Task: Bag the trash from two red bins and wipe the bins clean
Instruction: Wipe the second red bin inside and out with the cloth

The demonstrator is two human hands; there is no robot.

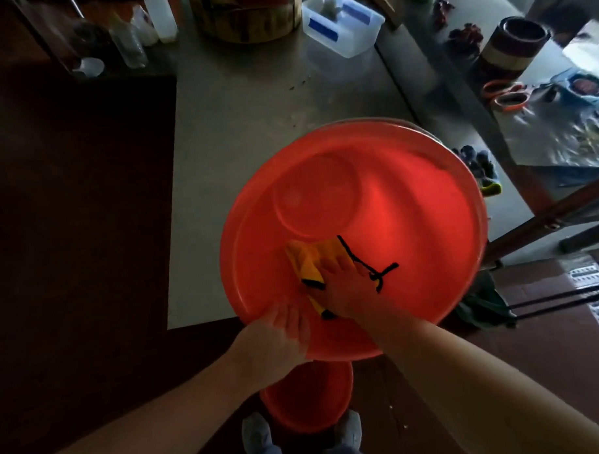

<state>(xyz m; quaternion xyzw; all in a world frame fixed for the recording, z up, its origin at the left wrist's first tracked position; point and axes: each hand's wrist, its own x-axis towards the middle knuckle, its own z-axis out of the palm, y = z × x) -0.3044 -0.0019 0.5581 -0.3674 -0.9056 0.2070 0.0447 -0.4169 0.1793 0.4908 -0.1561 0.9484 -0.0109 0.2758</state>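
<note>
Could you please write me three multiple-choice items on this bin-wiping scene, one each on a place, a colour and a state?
1. Where is the right hand?
A. inside the large red bin, on its wall
B. on the steel table
C. on the floor

2. What colour is the cloth under that hand?
A. white
B. yellow with black edging
C. green

3. What is the left hand doing?
A. hanging free
B. holding scissors
C. gripping the near rim of the large red bin

Answers:
1 A, the palm and fingers press the cloth against the bin's inner wall.
2 B, the cloth is yellow with a dark border.
3 C, its fingers wrap over the rim nearest the person.
</note>
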